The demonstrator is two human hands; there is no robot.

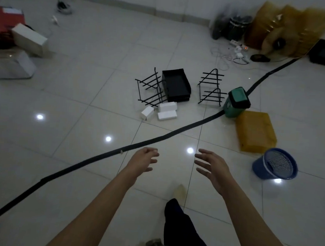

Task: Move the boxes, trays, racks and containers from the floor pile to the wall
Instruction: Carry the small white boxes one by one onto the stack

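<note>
The floor pile is sitting on the tiled floor [82, 107] ahead of the person, beyond a black floor strip [97, 156] and well apart from both grips. Two black wire racks are standing in it: the left rack [150, 87] is standing against a black tray stack [176, 85], and the right rack [211, 89] is standing just beside a green bin [235, 103]. Three white boxes [167, 110] are lying in front of the tray stack. A yellow container [255, 131] and a blue basket [275, 163] are lying further right.

Handling, as judged: the racks are looking stiff, light and open-framed, so a top bar is offering the firmest hold, though projecting bars may be snagging on neighbouring items. The tray stack is looking rigid and is calling for a lift by both long rims. The white boxes are looking light and smooth-sided, so they are calling for a hold across opposite faces.

The left grip [143, 160] and the right grip [210, 166] are reaching forward with fingers apart and loosely curved, palms facing each other, holding and touching nothing
</note>
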